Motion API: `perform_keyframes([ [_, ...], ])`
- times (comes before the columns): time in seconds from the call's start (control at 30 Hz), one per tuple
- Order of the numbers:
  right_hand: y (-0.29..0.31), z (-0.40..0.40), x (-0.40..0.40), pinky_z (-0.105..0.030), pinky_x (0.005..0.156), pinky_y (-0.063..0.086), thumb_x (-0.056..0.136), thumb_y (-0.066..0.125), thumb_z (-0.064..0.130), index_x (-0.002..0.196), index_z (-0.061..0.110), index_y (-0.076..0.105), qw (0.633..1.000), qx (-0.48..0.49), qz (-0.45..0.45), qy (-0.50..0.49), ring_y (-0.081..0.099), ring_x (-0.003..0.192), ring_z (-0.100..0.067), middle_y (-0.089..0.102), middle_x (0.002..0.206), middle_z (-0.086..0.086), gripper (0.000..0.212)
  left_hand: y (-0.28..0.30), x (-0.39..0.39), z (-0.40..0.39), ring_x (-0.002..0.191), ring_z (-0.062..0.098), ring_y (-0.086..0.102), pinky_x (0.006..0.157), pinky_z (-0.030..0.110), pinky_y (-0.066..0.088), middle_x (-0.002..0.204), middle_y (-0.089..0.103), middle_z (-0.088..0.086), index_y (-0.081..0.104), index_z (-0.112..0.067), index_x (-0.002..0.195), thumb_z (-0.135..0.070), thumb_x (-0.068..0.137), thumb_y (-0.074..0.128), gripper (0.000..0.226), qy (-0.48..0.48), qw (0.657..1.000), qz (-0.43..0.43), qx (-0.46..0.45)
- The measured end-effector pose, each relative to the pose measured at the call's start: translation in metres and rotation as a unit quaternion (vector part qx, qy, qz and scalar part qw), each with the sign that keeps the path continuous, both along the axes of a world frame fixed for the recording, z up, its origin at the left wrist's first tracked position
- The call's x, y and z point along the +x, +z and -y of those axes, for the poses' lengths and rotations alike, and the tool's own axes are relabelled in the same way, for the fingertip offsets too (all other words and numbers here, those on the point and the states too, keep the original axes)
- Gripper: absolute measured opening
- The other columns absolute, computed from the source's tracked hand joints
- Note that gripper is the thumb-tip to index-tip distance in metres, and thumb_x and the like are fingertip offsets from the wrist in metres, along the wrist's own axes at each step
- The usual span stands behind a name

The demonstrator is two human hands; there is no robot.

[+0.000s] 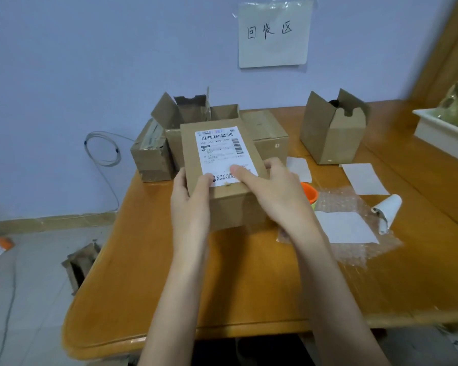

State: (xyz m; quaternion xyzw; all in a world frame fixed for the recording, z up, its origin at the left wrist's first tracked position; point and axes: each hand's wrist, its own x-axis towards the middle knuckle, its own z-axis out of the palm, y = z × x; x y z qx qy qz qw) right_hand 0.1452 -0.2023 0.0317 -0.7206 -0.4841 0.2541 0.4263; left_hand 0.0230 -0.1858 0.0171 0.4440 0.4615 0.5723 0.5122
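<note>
Brown box (222, 202), white barcoded label (222, 154) (black print), possibly orange cup (309, 192).

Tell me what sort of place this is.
Probably a parcel-recycling corner: a handwritten wall sign reading 回收区, opened cardboard boxes on a wooden table, and bubble wrap beside a labelled box.

handwritten 回收区 on paper sign (273, 33) taped to wall (90, 62), white shipping label (222, 151) on top face of cardboard box (230, 204), barcodes along label top, code below reads roughly "050 V05 220", bottom Chinese print line partly hidden, small print blurred
</note>
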Motion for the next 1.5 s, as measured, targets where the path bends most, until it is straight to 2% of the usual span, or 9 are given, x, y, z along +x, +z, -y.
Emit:
perform_keyframes([
  [0.17, 0.036, -0.005, 0.05, -0.043, 0.093, 0.047, 0.068, 0.056, 0.072, 0.117, 0.027, 0.061, 0.991, 0.053, 0.04, -0.119, 0.057, 0.107, -0.023, 0.064, 0.112, 0.005, 0.066, 0.029, 0.062, -0.016, 0.106, 0.012, 0.063, 0.089, 0.032, 0.052, 0.121, 0.063, -0.005, 0.042, -0.02, 0.136, -0.024, 0.093, 0.057, 0.045, -0.051, 0.998, 0.029, 0.004],
  [0.3, 0.058, -0.016, 0.099, -0.029, 0.08, 0.039, 0.078, 0.062, 0.06, 0.107, 0.028, 0.066, 0.98, 0.076, -0.009, -0.183, 0.051, 0.093, -0.016, 0.057, 0.094, 0.016, 0.044, 0.047, 0.117, -0.043, 0.098, 0.009, 0.059, 0.078, 0.023, 0.049, 0.119, 0.058, 0.0, 0.034, -0.015, 0.129, -0.023, 0.093, 0.057, 0.043, -0.104, 0.994, 0.017, 0.033],
  [0.5, 0.065, -0.052, 0.141, -0.027, 0.077, 0.034, 0.077, 0.064, 0.056, 0.104, 0.03, 0.066, 0.958, 0.074, -0.009, -0.276, 0.057, 0.107, -0.022, 0.065, 0.116, 0.005, 0.038, 0.041, 0.181, -0.09, 0.092, 0.008, 0.05, 0.062, 0.018, 0.037, 0.129, 0.041, 0.004, 0.039, -0.02, 0.118, -0.034, 0.091, 0.057, 0.035, -0.123, 0.992, -0.028, 0.021],
  [0.63, 0.064, -0.078, 0.156, -0.026, 0.08, 0.031, 0.079, 0.066, 0.049, 0.118, 0.032, 0.063, 0.944, 0.085, 0.0, -0.318, 0.056, 0.115, -0.022, 0.065, 0.121, 0.006, 0.043, 0.024, 0.205, -0.121, 0.108, 0.016, 0.051, 0.091, 0.034, 0.047, 0.13, 0.039, 0.004, 0.045, -0.02, 0.128, -0.038, 0.092, 0.054, 0.041, -0.137, 0.987, -0.08, 0.032],
  [0.77, 0.054, -0.1, 0.159, -0.025, 0.075, 0.03, 0.083, 0.065, 0.045, 0.123, 0.031, 0.06, 0.934, 0.09, 0.06, -0.341, 0.059, 0.111, -0.022, 0.067, 0.118, 0.003, 0.043, 0.013, 0.218, -0.139, 0.132, 0.025, 0.038, 0.109, 0.042, 0.033, 0.139, 0.046, 0.004, 0.04, -0.021, 0.142, -0.037, 0.095, 0.046, 0.05, -0.112, 0.979, -0.161, 0.059],
  [0.97, 0.033, -0.142, 0.158, -0.026, 0.058, 0.024, 0.084, 0.064, 0.043, 0.1, 0.025, 0.063, 0.902, 0.064, 0.222, -0.364, 0.062, 0.092, -0.02, 0.065, 0.1, 0.001, 0.023, -0.003, 0.225, -0.161, 0.126, 0.026, 0.03, 0.103, 0.033, 0.022, 0.137, 0.05, 0.005, 0.04, -0.027, 0.14, -0.031, 0.101, 0.028, 0.041, -0.089, 0.925, -0.357, 0.095],
  [1.1, 0.019, -0.157, 0.158, -0.027, 0.072, 0.039, 0.087, 0.064, 0.04, 0.103, 0.021, 0.063, 0.89, 0.066, 0.277, -0.357, 0.059, 0.1, -0.018, 0.063, 0.103, 0.002, 0.024, -0.009, 0.221, -0.181, 0.12, 0.026, 0.032, 0.095, 0.033, 0.021, 0.132, 0.046, 0.002, 0.057, -0.026, 0.125, -0.034, 0.101, 0.036, 0.033, -0.068, 0.872, -0.465, 0.141],
  [1.4, -0.011, -0.179, 0.156, -0.03, 0.089, 0.047, 0.088, 0.065, 0.037, 0.111, 0.02, 0.062, 0.893, 0.06, 0.313, -0.316, 0.057, 0.108, -0.016, 0.063, 0.108, 0.001, 0.029, -0.005, 0.215, -0.201, 0.113, 0.024, 0.037, 0.085, 0.036, 0.02, 0.114, 0.062, -0.002, 0.07, -0.027, 0.11, -0.023, 0.097, 0.042, 0.03, -0.02, 0.785, -0.56, 0.263],
  [1.5, -0.025, -0.183, 0.155, -0.03, 0.087, 0.048, 0.088, 0.064, 0.037, 0.106, 0.019, 0.063, 0.9, 0.024, 0.314, -0.301, 0.059, 0.104, -0.016, 0.063, 0.106, 0.0, 0.025, -0.005, 0.211, -0.206, 0.114, 0.022, 0.041, 0.088, 0.034, 0.021, 0.112, 0.067, -0.003, 0.065, -0.026, 0.118, -0.011, 0.091, 0.046, 0.036, 0.005, 0.809, -0.531, 0.251],
])
